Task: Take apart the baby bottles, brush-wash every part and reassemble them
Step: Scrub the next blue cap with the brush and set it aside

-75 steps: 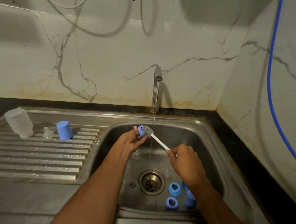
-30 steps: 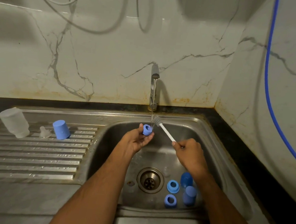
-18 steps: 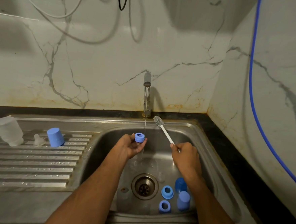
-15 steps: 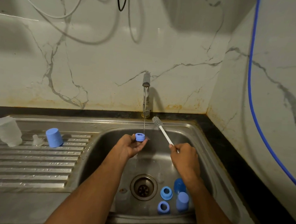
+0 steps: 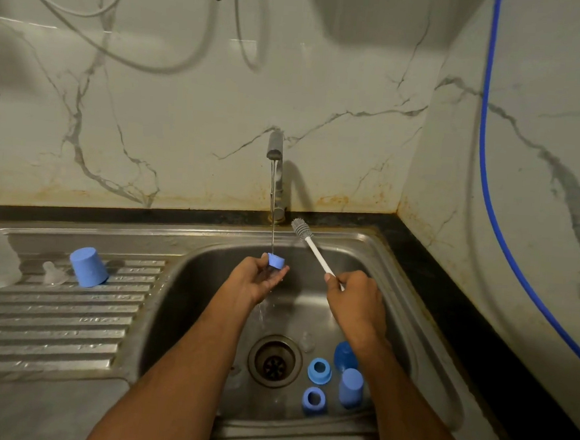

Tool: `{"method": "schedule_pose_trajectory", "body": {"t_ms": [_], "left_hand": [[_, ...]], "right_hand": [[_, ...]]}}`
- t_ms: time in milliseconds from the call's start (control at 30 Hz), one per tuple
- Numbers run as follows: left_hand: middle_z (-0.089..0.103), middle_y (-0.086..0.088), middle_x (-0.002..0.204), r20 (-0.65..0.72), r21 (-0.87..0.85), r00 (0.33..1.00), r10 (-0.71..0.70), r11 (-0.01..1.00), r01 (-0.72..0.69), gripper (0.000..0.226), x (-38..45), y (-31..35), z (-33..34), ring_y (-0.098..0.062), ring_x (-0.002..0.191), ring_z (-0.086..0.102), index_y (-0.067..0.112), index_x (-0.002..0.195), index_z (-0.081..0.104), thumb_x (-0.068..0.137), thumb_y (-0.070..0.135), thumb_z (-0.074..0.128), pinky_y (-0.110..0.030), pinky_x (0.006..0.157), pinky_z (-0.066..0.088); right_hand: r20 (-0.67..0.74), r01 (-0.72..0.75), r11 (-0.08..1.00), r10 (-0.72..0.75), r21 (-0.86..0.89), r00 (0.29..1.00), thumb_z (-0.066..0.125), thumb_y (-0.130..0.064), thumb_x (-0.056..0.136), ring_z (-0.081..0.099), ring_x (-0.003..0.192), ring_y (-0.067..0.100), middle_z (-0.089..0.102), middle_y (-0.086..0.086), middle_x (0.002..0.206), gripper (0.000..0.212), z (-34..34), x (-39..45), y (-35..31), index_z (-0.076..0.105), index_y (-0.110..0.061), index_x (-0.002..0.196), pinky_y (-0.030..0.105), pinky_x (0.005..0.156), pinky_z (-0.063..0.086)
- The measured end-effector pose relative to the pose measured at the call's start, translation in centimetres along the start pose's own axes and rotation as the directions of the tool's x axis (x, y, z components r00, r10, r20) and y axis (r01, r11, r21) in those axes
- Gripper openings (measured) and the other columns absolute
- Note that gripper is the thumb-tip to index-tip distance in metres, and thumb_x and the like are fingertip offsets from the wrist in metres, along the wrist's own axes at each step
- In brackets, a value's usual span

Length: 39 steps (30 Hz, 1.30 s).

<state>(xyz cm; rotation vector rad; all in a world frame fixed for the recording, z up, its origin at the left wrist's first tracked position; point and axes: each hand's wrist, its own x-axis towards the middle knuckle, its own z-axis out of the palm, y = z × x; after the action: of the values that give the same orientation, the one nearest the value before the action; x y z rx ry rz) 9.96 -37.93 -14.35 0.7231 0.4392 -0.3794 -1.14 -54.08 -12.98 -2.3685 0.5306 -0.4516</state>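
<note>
Rinse | ring (image 5: 275, 261) pinched in left hand (image 5: 256, 280) under stream, to be turned throughout | brush (image 5: 302, 230) gripped aside by right hand (image 5: 355, 298)

Blue hose (image 5: 484, 171) on marble wall (image 5: 152, 107); grey cables (image 5: 128, 55) above.

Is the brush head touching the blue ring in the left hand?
Apart. The head view shows the brush head raised to the right of the blue ring, with sink wall visible between them.
</note>
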Motion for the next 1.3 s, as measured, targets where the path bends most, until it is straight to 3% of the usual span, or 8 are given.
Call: {"method": "schedule_pose_trajectory", "body": {"t_ms": [133, 267, 600, 767, 867, 933, 1100, 1300], "left_hand": [[0.051, -0.027, 0.138, 0.028, 0.061, 1.0, 0.002, 0.998, -0.004, 0.028, -0.2, -0.5, 0.6, -0.041, 0.129, 0.053, -0.002, 0.129, 0.055, 0.103, 0.002, 0.048, -0.051, 0.108, 0.046], [0.051, -0.026, 0.138, 0.051, 0.061, 0.998, -0.04, 0.997, 0.037, 0.015, -0.9, -0.7, 0.0, -0.04, 0.13, 0.053, 0.001, 0.11, 0.06, 0.103, 0.003, 0.047, -0.05, 0.109, 0.045], [0.057, -0.028, 0.131, 0.038, -0.081, 0.999, 0.012, 0.997, -0.009, 0.03, -1.9, 1.1, -1.8, -0.041, 0.12, 0.058, 0.001, 0.129, 0.06, 0.1, 0.007, 0.056, -0.049, 0.099, 0.054], [0.068, -0.022, 0.114, 0.029, 0.255, 0.986, 0.164, 0.953, -0.165, 0.036, -1.4, 0.8, -1.6, -0.032, 0.109, 0.068, -0.001, 0.115, 0.066, 0.083, 0.011, 0.079, -0.041, 0.095, 0.057], [0.073, -0.018, 0.106, 0.071, 0.558, 0.939, 0.337, 0.767, -0.318, 0.039, -0.5, 0.0, -1.7, -0.025, 0.098, 0.072, 0.001, 0.111, 0.071, 0.074, 0.001, 0.084, -0.033, 0.085, 0.06], [0.071, -0.015, 0.102, 0.078, 0.65, 0.91, 0.407, 0.672, -0.355, 0.042, 0.0, -0.3, -1.6, -0.027, 0.096, 0.071, 0.003, 0.106, 0.071, 0.069, -0.011, 0.084, -0.037, 0.086, 0.06], [0.071, -0.012, 0.098, 0.039, 0.689, 0.913, 0.406, 0.651, -0.319, 0.044, 0.4, -0.3, -1.6, -0.026, 0.091, 0.071, 0.006, 0.102, 0.071, 0.064, -0.01, 0.087, -0.036, 0.083, 0.061], [0.073, -0.022, 0.095, -0.005, 0.559, 0.957, 0.29, 0.794, -0.238, 0.039, -0.5, -0.1, -1.2, -0.031, 0.082, 0.073, -0.007, 0.104, 0.07, 0.067, -0.014, 0.083, -0.032, 0.067, 0.063]], "right_hand": [[-0.008, -0.013, 1.0, 0.013, 0.01, 1.0, 0.055, -0.041, 0.103, 0.057, 0.06, 0.007, 0.061, -0.003, 0.07, 0.03, 0.2, 0.2, 0.2, 0.069, -0.017, 0.091, 0.019, 0.051, 0.035], [-0.002, -0.008, 1.0, 0.008, -0.004, 1.0, 0.056, -0.04, 0.103, 0.055, 0.059, 0.007, 0.06, -0.003, 0.069, 0.03, 0.2, -0.1, 0.5, 0.068, -0.017, 0.09, 0.019, 0.051, 0.035], [0.027, -0.001, 1.0, 0.001, -0.013, 1.0, 0.055, -0.041, 0.103, 0.056, 0.059, 0.006, 0.06, -0.004, 0.07, 0.03, 0.3, -0.5, -0.2, 0.068, -0.016, 0.093, 0.017, 0.05, 0.035], [0.025, 0.018, 0.999, -0.017, -0.028, 1.0, 0.055, -0.042, 0.103, 0.057, 0.06, 0.007, 0.06, -0.004, 0.07, 0.03, 0.3, -0.2, -0.4, 0.067, -0.017, 0.091, 0.018, 0.051, 0.037], [0.023, 0.01, 1.0, -0.009, -0.03, 1.0, 0.055, -0.042, 0.103, 0.057, 0.06, 0.007, 0.06, -0.003, 0.07, 0.031, 0.4, -0.1, -0.2, 0.067, -0.016, 0.09, 0.019, 0.052, 0.037], [0.019, 0.003, 1.0, -0.003, -0.029, 1.0, 0.055, -0.042, 0.103, 0.057, 0.06, 0.007, 0.06, -0.003, 0.07, 0.031, 0.4, -0.1, 0.0, 0.066, -0.017, 0.089, 0.019, 0.052, 0.037], [0.015, 0.004, 1.0, -0.003, -0.03, 1.0, 0.055, -0.042, 0.103, 0.056, 0.059, 0.007, 0.06, -0.004, 0.069, 0.031, 0.4, -0.1, 0.3, 0.066, -0.017, 0.088, 0.019, 0.051, 0.036], [0.015, 0.0, 1.0, 0.001, -0.024, 1.0, 0.055, -0.041, 0.103, 0.053, 0.058, 0.006, 0.058, -0.004, 0.068, 0.031, 0.5, -0.1, 0.2, 0.067, -0.017, 0.089, 0.018, 0.051, 0.034]]}}
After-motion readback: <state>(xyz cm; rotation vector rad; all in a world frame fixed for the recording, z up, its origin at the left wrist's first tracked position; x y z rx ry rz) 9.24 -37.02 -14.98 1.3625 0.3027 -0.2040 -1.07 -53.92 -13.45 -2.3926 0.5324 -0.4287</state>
